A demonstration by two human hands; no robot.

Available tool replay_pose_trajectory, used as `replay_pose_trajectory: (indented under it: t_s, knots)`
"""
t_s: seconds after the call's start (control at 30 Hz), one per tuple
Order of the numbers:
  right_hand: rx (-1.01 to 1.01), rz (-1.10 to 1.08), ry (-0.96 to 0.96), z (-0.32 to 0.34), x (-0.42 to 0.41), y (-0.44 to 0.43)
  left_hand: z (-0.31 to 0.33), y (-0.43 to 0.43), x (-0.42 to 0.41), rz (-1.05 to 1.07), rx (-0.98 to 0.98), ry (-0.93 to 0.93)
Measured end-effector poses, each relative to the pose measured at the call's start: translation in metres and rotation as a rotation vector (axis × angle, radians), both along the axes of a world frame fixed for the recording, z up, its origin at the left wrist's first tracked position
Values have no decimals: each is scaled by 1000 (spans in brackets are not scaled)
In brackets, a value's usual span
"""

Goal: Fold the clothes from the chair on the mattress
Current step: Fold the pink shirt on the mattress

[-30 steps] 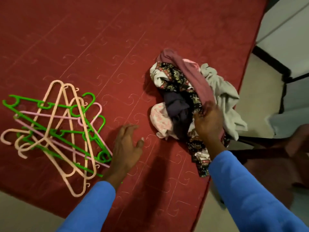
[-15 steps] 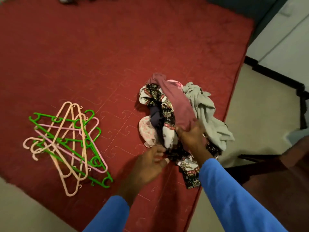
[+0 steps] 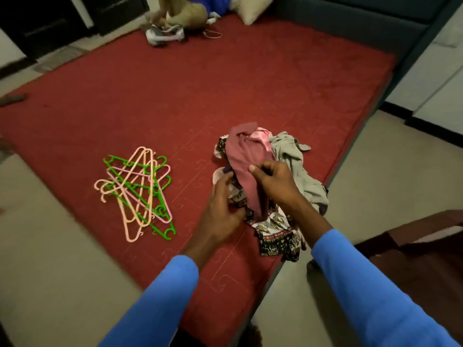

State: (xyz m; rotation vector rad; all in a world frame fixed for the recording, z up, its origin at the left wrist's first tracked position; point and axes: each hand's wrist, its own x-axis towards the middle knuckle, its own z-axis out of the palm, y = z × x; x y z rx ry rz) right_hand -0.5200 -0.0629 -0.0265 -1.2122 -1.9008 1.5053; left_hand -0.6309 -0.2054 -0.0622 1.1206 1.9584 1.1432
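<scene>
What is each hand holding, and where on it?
The right hand pinches the maroon garment at its middle, thumb on top. The left hand grips cloth at the near left edge of the clothes pile; which garment cannot be told.

1 red mattress (image 3: 250, 83) carries 1 pile of clothes (image 3: 288, 196). In it, 4 garments can be told apart by colour: 1 maroon garment (image 3: 244, 171), 1 pink garment (image 3: 260, 136), 1 grey garment (image 3: 298, 166) and 1 black-and-white patterned garment (image 3: 275, 234); a scrap of dark cloth may be a 5th. 1 heap of hangers (image 3: 136, 189) shows 3 colours: green, peach and pink. They are too tangled for an exact count. 2 hands show, the left hand (image 3: 220, 209) and the right hand (image 3: 275, 181). There is 1 pillow (image 3: 250, 8) and 1 dark chair (image 3: 413, 259).
</scene>
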Motion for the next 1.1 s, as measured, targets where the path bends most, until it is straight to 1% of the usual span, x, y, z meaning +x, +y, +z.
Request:
replay_pose_trajectory:
  t_s: [0.07,0.17,0.23,0.3,0.4,0.43,0.47,0.53,0.57,0.63,0.7,0.73,0.8,0.87,1.0,1.03,1.1]
  knots:
    - [-26,113,59,43,-1,-12,30,-5,2,61,120,118]
    - [-28,202,115,94,-4,-25,77,-13,-11,220,288,223]
    - [-58,256,175,123,-8,-35,111,-20,-23,255,358,211]
    - [-137,317,304,151,-12,-45,142,-25,-30,256,425,160]
    - [-235,498,474,189,-16,-63,180,-34,-36,337,487,100]
    - [-228,553,495,196,-19,-67,193,-37,-36,367,477,100]
    - [-165,576,478,201,-21,-70,204,-39,-37,398,458,131]
    - [-32,537,434,203,-26,-73,219,-44,-40,446,436,209]
    - [-14,497,433,204,-28,-75,223,-48,-41,451,446,233]
    - [-4,429,456,206,-28,-77,230,-59,-42,405,465,294]
    - [48,374,448,209,-27,-82,235,-72,-41,265,392,374]
    - [73,354,433,208,-28,-83,237,-78,-41,174,324,444]
    - [73,324,393,205,-29,-87,239,-87,-42,-7,201,655]
    - [53,293,362,198,-31,-90,237,-93,-46,-117,177,821]
    - [-57,235,262,187,-32,-93,233,-102,-57,-184,234,905]
    - [-71,264,233,187,-30,-94,232,-104,-61,-195,248,907]
    - [-56,375,173,186,-26,-94,232,-110,-71,-196,260,850]
